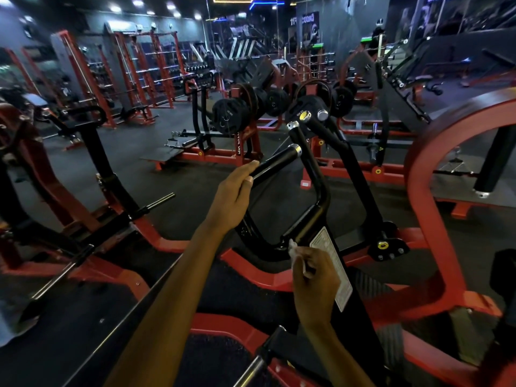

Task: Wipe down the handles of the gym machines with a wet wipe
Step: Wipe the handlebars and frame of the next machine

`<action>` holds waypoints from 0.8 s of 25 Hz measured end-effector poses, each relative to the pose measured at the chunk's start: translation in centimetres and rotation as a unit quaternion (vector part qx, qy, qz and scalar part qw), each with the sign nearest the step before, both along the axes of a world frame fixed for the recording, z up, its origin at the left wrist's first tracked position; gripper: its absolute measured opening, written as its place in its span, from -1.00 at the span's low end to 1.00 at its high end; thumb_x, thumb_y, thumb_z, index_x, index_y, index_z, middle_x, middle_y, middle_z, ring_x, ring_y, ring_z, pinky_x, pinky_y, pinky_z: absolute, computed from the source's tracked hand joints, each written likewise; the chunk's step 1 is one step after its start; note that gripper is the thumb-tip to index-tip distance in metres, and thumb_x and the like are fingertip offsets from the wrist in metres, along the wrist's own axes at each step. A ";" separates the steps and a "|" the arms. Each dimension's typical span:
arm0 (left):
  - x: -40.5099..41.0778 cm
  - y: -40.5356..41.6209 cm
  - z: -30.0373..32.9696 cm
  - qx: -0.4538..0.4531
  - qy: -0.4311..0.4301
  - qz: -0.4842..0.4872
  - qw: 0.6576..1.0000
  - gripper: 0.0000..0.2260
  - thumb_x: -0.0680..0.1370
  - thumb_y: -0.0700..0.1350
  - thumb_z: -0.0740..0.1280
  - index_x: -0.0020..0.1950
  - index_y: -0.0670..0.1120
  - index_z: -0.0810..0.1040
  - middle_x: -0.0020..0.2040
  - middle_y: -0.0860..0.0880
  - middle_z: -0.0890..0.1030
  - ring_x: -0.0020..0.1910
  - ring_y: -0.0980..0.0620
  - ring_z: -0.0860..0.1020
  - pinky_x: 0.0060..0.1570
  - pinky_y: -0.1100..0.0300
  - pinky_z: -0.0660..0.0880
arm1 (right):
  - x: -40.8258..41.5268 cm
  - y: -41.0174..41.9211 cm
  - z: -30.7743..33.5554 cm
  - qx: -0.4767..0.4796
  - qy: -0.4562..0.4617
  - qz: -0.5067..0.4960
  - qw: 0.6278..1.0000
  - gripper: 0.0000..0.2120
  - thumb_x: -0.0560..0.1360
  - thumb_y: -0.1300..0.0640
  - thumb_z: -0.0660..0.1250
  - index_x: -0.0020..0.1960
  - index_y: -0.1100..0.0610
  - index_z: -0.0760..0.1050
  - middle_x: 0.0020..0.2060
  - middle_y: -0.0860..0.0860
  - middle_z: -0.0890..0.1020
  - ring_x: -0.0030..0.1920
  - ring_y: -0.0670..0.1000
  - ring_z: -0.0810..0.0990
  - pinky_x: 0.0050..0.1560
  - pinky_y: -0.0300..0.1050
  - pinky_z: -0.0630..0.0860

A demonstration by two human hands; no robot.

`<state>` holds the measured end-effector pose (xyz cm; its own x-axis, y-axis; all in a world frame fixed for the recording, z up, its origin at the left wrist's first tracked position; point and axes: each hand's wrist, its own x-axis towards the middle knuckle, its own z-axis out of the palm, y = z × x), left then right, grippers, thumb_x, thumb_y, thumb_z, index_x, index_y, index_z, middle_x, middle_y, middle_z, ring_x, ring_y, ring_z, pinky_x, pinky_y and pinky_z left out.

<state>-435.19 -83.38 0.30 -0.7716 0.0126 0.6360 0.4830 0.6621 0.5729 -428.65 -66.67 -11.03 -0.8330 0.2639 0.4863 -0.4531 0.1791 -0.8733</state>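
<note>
Under our left hand [233, 195] runs the black handle [275, 163] of a red-framed gym machine [424, 196], and we have our fingers curled over its near end while the chrome-capped tip pokes out beyond the fingertips. Lower down and nearer to us, our right hand [314, 276] pinches a small white wet wipe [297, 256] between thumb and fingers, the wipe bunched up and sitting right at the black bar where it bends down toward the frame, just beside a white label [333, 268]; we cannot tell for sure whether the cloth is pressed on the metal or only close to it. To do this step well, we judge we should open the wipe out so more of it wraps the bar, then draw it up along the tube toward the left hand, turning the wrist so the underside gets cleaned too. Our left hand looks useful as a brace that keeps the arm of the machine from swinging, but it covers part of the grip, so it needs to shift aside before the wipe reaches that stretch.
</note>
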 end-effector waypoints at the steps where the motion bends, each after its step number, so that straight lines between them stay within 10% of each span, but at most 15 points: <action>1: 0.0 0.0 0.0 0.002 0.001 -0.003 1.000 -0.64 0.59 -0.19 0.10 0.36 -0.25 0.41 0.33 -0.14 0.46 0.32 0.13 0.38 0.28 0.45 0.25 | -0.4 -0.2 -0.7 0.003 -0.020 -0.012 1.000 -0.73 0.45 0.38 0.33 -0.14 0.01 0.49 -0.20 -0.03 0.57 -0.19 -0.11 0.56 -0.27 -0.05 0.54; 10: 0.0 0.1 -0.1 0.003 0.021 -0.003 1.000 -0.66 0.59 -0.18 0.11 0.33 -0.25 0.43 0.30 -0.15 0.49 0.29 0.09 0.42 0.29 0.37 0.29 | 3.1 -4.4 1.8 -0.053 -0.057 0.047 0.996 -0.83 0.40 0.36 0.40 -0.29 0.19 0.45 -0.33 0.09 0.57 -0.34 -0.13 0.56 -0.38 -0.46 0.40; 16: 0.7 -0.2 0.5 -0.060 -0.023 -0.008 0.998 -0.66 0.64 -0.23 0.08 0.42 -0.23 0.31 0.40 -0.17 0.36 0.35 0.14 0.26 0.22 0.63 0.11 | 1.4 -6.9 5.9 0.022 0.119 0.020 0.992 -0.79 0.34 0.44 0.37 -0.32 0.23 0.40 -0.33 0.00 0.42 -0.32 -0.26 0.37 -0.26 -0.49 0.29; 20: 0.6 -0.2 0.4 -0.051 0.003 -0.013 0.999 -0.67 0.63 -0.26 0.09 0.39 -0.28 0.33 0.37 -0.23 0.39 0.38 -0.07 0.34 0.30 0.43 0.18 | 0.9 -4.2 3.9 0.117 0.145 0.021 0.982 -0.85 0.36 0.35 0.29 -0.32 0.26 0.34 -0.32 0.05 0.37 -0.37 -0.10 0.30 -0.33 -0.37 0.23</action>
